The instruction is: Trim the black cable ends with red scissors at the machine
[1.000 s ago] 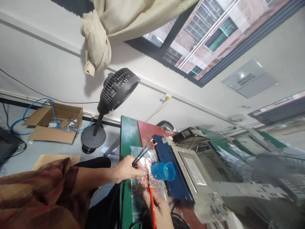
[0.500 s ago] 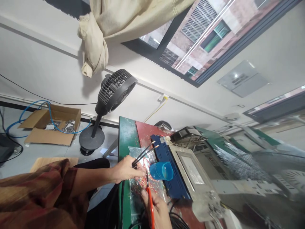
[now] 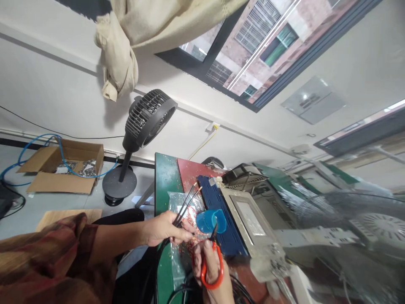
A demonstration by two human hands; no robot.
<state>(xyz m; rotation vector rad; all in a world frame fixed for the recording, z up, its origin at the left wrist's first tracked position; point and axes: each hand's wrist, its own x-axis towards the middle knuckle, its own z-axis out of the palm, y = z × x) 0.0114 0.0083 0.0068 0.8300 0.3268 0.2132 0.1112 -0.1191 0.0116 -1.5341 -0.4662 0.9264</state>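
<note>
— Head view first: what have your hands got?

— My left hand (image 3: 160, 228) is clenched around a black cable (image 3: 164, 249), with its two bared wire ends (image 3: 189, 197) sticking out past my fingers (image 3: 182, 226), up and away from me. My right hand (image 3: 212, 270) is closed through the orange handles of a pair of scissors (image 3: 211, 264); the dark blades point away from those fingers, toward the blue cup (image 3: 209, 221).

— Where does the cup sit?

— Just beyond my right fingertips, lying on its side on the edge of a dark blue panel (image 3: 218, 207). Whether the blade tips touch it, I cannot tell.

— And under your hands?

— A clear plastic bag (image 3: 179, 202) with small coloured bits spread over it lies below and between both sets of fingers, on the green and red worktop (image 3: 164, 173). The cable runs back from my left fingers toward me, off the worktop's near edge.

— Anything farther out?

— Beyond the blue panel is a grey machine (image 3: 249, 219). Well off past my left fingers, on the floor, stand a black fan (image 3: 142, 126) and an open cardboard box (image 3: 60, 164).
</note>
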